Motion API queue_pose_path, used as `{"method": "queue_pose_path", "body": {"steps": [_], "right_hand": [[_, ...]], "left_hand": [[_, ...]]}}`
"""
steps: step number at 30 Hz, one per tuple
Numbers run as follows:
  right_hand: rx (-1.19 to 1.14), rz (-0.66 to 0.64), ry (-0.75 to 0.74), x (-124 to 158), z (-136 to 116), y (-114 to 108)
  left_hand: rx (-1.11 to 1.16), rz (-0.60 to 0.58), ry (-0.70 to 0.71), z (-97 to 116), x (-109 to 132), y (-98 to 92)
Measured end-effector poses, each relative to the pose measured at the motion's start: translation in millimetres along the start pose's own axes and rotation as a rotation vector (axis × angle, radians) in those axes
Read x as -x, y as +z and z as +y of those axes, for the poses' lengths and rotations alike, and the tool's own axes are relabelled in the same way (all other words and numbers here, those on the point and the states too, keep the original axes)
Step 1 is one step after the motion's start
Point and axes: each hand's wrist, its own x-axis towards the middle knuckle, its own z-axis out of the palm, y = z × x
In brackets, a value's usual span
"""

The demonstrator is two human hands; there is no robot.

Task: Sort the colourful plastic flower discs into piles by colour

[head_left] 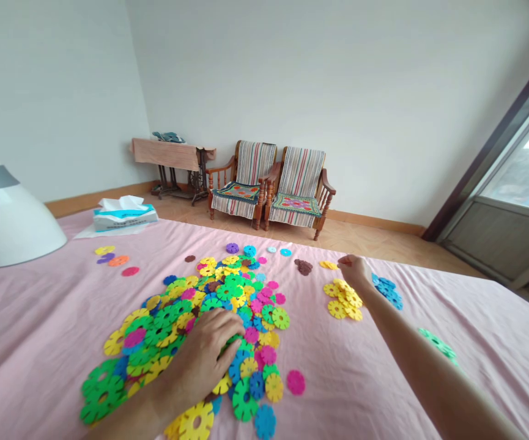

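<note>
A heap of notched plastic snowflake discs [167,315] in green, yellow, blue and pink covers the middle of the pink cloth. Curled over the heap's near side is my left hand [211,345], with a green snowflake disc [233,340] showing between thumb and fingers. My right hand [355,271] reaches to the far right, its fingertips pinched together beside a few orange-yellow discs [328,264]; anything inside the pinch is hidden. Just below it lies a yellow disc pile [343,299]. Blue discs [388,291] sit right of that wrist, brown discs [303,266] to its left.
Green discs [438,344] lie partly behind my right forearm. A tissue pack [125,215] and a large white appliance [11,214] stand at the left. Several loose discs dot the pink cloth [347,391]. Two wooden armchairs [298,189] are beyond the far edge.
</note>
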Motion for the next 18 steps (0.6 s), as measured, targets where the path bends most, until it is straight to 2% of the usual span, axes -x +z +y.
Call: {"method": "queue_pose_path", "body": {"steps": [3, 7, 9, 11, 14, 18], "right_hand": [[-0.034, -0.133, -0.088, 34, -17, -4], [-0.104, -0.316, -0.251, 98, -51, -13], [-0.167, -0.485, -0.388, 131, -69, -17], [-0.201, -0.587, -0.450, 159, -81, -20], [-0.148, -0.608, -0.486, 186, -90, -18], [-0.058, -0.575, -0.480, 196, -93, -11]], "left_hand": [[0.006, 0.009, 0.001, 1, 0, -0.6], [0.008, 0.020, -0.006, 0, 0, 0.3], [0.008, 0.017, -0.009, 0, 0, 0.9], [0.006, 0.013, -0.007, 0, 0, 1.2], [0.000, 0.016, 0.001, 0, 0, 1.7], [-0.005, 0.024, 0.008, -1, 0, 2.4]]}}
